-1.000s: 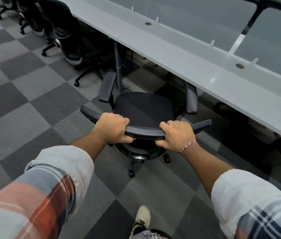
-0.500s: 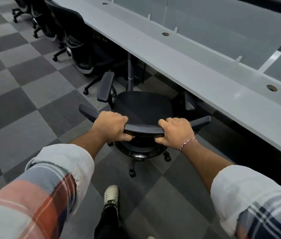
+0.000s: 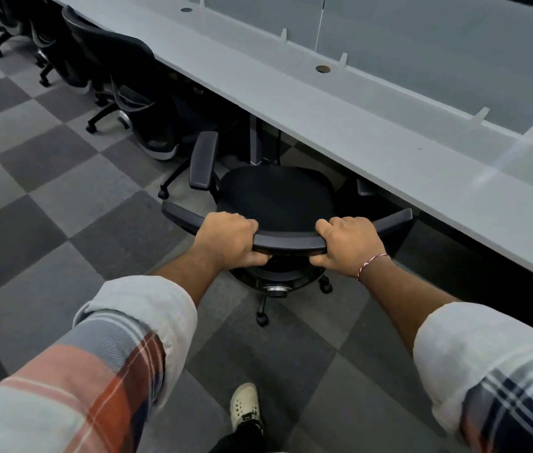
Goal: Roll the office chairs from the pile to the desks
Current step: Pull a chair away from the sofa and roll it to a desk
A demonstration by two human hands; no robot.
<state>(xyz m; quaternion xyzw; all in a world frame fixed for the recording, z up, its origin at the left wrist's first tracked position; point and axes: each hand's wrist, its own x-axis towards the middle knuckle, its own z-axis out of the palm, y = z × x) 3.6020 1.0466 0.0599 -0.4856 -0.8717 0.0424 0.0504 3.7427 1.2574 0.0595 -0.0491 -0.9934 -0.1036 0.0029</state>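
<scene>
A black office chair (image 3: 278, 197) on castors stands in front of me, its seat facing the long grey desk (image 3: 373, 148). My left hand (image 3: 229, 237) grips the curved top bar of its backrest on the left. On the same bar, further right, my right hand (image 3: 350, 243) holds on with curled fingers. The front of the seat sits just under the desk's edge, and the chair's right armrest is partly hidden beneath the desk. The left armrest (image 3: 204, 160) is out in the open.
Several black chairs (image 3: 121, 80) line the desk further along at the upper left. A desk leg (image 3: 255, 142) stands just beyond the seat. Frosted dividers (image 3: 422, 37) run along the desk's back. Checkered carpet (image 3: 46, 197) lies to the left. My shoe (image 3: 245, 407) is behind the chair.
The chair has rolled forward toward the desk, its seat front and right armrest now going under the edge. Both hands keep their grip; I have stepped forward.
</scene>
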